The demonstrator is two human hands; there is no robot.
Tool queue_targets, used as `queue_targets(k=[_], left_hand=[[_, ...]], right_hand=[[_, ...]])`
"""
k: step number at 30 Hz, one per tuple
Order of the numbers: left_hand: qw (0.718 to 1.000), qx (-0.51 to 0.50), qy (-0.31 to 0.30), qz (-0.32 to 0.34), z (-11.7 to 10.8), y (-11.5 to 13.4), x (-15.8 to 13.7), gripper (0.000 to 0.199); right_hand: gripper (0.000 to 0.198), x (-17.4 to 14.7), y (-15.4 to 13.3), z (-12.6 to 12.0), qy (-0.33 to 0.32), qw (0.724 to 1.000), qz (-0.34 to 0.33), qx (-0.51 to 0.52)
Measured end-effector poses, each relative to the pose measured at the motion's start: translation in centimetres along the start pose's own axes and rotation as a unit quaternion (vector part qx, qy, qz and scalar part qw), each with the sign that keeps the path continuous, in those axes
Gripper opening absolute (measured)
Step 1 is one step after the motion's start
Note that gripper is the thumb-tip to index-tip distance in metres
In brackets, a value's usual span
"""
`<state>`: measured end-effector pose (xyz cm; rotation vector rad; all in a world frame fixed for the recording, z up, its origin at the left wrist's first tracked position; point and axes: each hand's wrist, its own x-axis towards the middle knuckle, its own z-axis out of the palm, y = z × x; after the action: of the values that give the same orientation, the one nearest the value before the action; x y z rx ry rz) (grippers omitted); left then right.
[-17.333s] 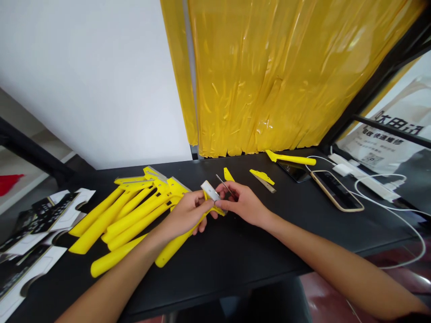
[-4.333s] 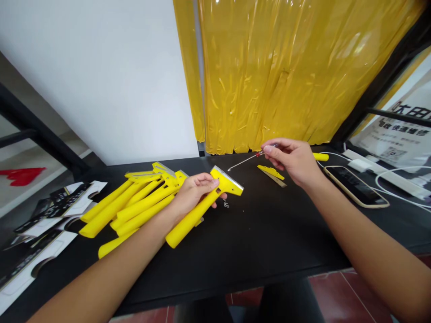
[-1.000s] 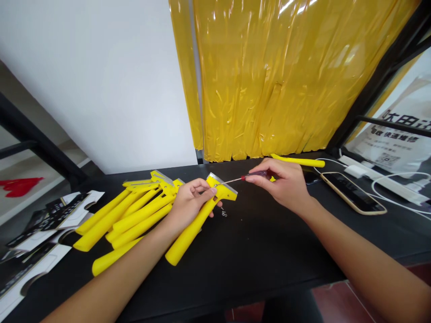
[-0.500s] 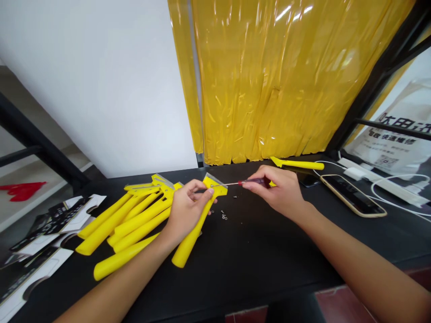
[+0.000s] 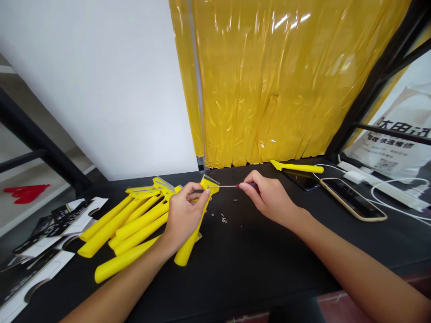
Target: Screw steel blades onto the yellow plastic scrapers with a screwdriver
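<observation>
My left hand (image 5: 185,215) grips a yellow scraper (image 5: 188,249) near its head, the long handle slanting down toward me. My right hand (image 5: 269,195) is closed around the dark red handle of a screwdriver (image 5: 224,186). The screwdriver's thin metal shaft points left, its tip at a screw on the scraper's head. Left of my left hand lies a pile of several yellow scrapers (image 5: 134,224). Small loose screws and nuts (image 5: 223,219) are scattered on the black tabletop (image 5: 262,264) below the screwdriver, with one screw (image 5: 235,200) apart from them.
Another yellow scraper (image 5: 299,168) rests at the back, partly over a dark phone (image 5: 303,180). A second phone (image 5: 353,198), a white power strip (image 5: 387,186) and white cables lie at right. Printed cards (image 5: 57,235) lie at far left. A yellow plastic curtain (image 5: 269,89) hangs behind.
The held scraper's head has shifted slightly left and turned, now more side-on. My right hand and the screwdriver have moved a little left with it.
</observation>
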<state>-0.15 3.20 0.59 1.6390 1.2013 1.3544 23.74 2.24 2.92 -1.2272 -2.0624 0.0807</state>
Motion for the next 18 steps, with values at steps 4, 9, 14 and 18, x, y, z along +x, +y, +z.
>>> queue_targets(k=[4,9,14,18], left_hand=[[1.0,-0.007,0.021,0.001,-0.1,0.5,0.1,0.024],[0.999,-0.001,0.034,-0.015,-0.2,0.6,0.3,0.026],[0.997,0.044,0.045,0.041,-0.2,-0.4,0.5,0.022],[0.99,0.091,0.062,0.088,-0.2,-0.7,0.4,0.018]], right_hand=[[0.031,0.0,0.0,0.3,-0.031,0.999,0.018,-0.007],[0.026,-0.5,-0.4,0.6,-0.059,0.998,-0.018,-0.005],[0.043,-0.2,0.3,1.3,-0.02,1.0,-0.014,-0.018],[0.037,-0.2,0.1,1.2,0.002,0.999,-0.007,0.044]])
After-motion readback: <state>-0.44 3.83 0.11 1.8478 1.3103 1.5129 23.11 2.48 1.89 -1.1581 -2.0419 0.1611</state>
